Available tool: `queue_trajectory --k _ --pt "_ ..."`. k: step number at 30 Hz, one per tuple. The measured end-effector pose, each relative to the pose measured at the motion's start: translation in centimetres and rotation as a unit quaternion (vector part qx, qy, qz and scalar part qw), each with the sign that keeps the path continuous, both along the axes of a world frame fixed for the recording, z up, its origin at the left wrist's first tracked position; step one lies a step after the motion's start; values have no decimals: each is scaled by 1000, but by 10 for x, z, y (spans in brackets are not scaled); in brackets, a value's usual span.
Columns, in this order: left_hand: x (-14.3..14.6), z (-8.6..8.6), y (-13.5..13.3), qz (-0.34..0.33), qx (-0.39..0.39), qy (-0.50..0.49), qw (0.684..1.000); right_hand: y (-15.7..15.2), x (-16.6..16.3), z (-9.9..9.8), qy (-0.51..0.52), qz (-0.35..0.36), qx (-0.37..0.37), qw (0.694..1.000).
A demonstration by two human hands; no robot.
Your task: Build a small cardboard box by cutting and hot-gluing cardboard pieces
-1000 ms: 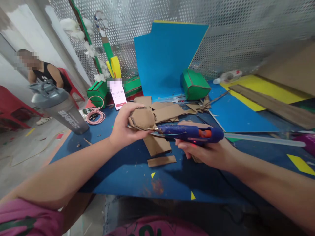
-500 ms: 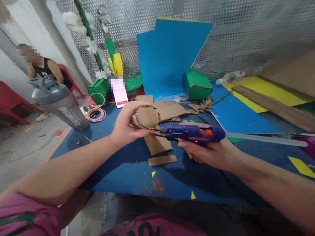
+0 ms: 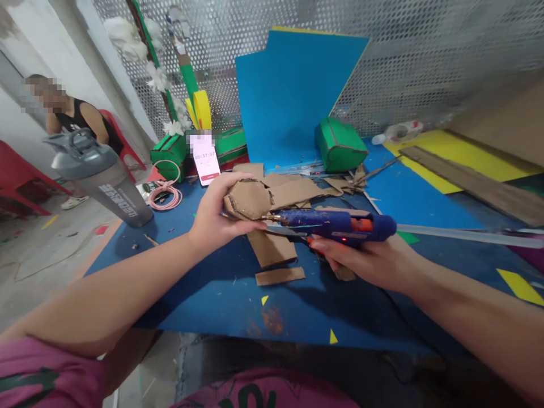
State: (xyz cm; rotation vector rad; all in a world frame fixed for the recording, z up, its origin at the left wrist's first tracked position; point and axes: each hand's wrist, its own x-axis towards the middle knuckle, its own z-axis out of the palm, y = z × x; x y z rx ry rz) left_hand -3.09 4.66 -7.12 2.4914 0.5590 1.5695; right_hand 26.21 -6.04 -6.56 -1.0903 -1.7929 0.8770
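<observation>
My left hand is closed around a small hexagonal cardboard piece, with thumb below and fingers along its far side. Its flat top faces up toward me. A blue hot glue gun lies in my right hand, a small red light glowing on its body. The metal nozzle points left at the near right edge of the hexagon, touching or almost touching it. From the gun's back end a long clear glue stick sticks out. Cardboard strips lie on the table beneath both hands.
A shaker bottle, a coiled pink cable and a phone stand or lie at left. Behind are a green cardboard box and an upright blue board. Yellow sheets lie at right. A person sits beyond the table.
The glue gun's nozzle has shifted slightly along the hexagon's near edge, and the gun has moved a little to the right. My left hand keeps its hold, with the hexagon slightly further left.
</observation>
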Motion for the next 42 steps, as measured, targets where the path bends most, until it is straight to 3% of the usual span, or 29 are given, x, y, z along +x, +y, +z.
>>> queue_trajectory --k 10,17,21,29,42 --pt "-3 -2 6 -14 14 1 1000 1 1 7 -10 16 23 1000" --pt "0 1 7 -15 28 -7 999 -2 0 12 29 31 -96 994" --pt "1 4 3 9 52 8 999 1 -5 15 73 45 -92 992" --pt "2 5 -4 35 82 24 996 0 -7 14 146 4 -72 987" --pt "6 1 -4 17 83 -25 996 0 -10 17 146 29 -41 988"
